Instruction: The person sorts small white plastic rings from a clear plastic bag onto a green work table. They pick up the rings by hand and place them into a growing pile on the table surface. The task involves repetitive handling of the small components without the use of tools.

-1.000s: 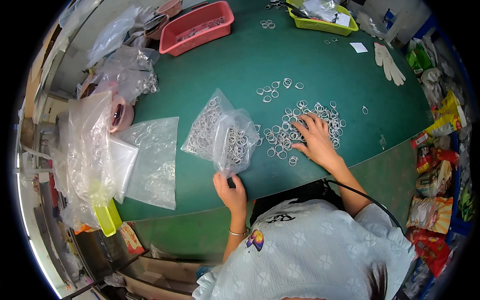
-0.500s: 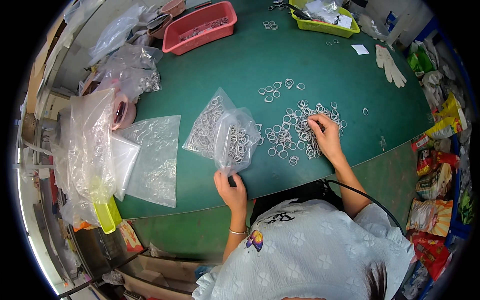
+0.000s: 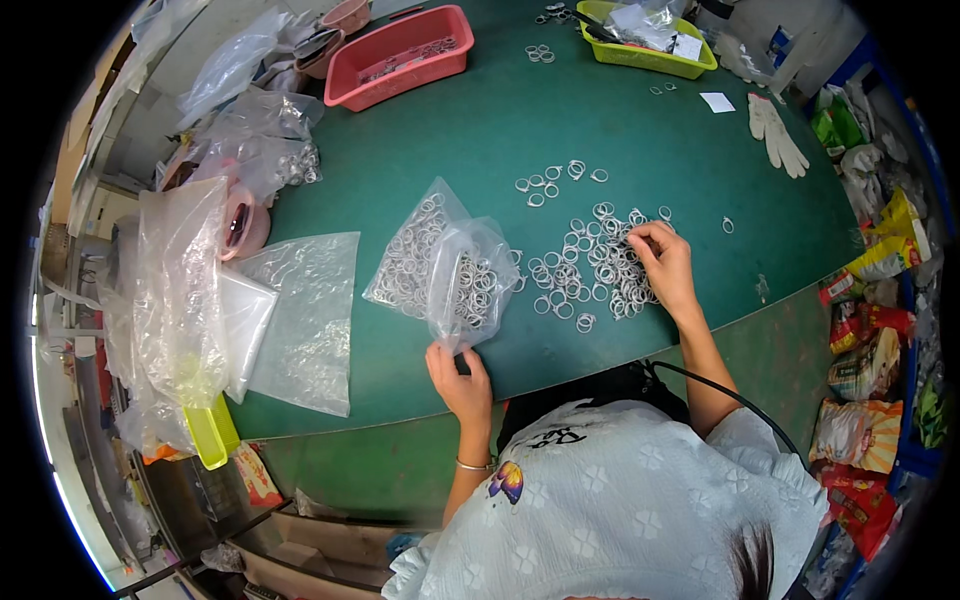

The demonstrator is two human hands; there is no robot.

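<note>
Evenly bright | glare on flat plastic bag (image 3: pixel 308 345) | edges bowed (corners black)

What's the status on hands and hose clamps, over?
Left hand open, at near edge of clear plastic bag. Right hand at right side of loose hose clamps, hold unclear. Clamps lie between right hand and bag.

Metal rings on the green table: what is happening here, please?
A person has the right hand at the right side of a pile of metal rings; whether it grips any is unclear. The left hand is at the near edge of a clear bag that holds similar rings. A few loose rings lie beyond the pile.
</note>
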